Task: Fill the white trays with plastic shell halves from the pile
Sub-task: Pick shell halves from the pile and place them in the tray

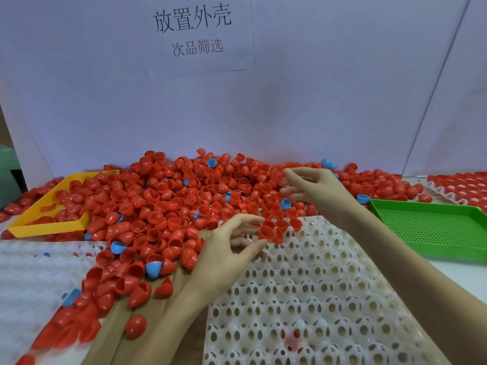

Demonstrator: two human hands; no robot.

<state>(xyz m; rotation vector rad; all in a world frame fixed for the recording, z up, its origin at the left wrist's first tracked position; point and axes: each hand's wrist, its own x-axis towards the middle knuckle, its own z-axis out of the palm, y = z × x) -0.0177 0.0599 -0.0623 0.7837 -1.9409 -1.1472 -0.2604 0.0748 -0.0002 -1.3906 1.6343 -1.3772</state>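
A big pile of red shell halves (184, 193), with a few blue ones (154, 268) mixed in, covers the middle of the table. A white tray with egg-shaped holes (316, 285) lies in front of it; a few red halves sit along its far edge. My left hand (229, 251) is at the tray's far left corner and pinches a red shell half (266, 231) between forefinger and thumb. My right hand (313, 191) hovers over the pile behind the tray with its fingers spread and loosely bent, holding nothing that I can see.
A yellow tray (47, 227) lies half buried in shells at the left. A green perforated tray (434, 227) sits at the right, with a filled white tray (461, 188) behind it. More white trays (26, 280) lie at the near left. A white backboard stands behind.
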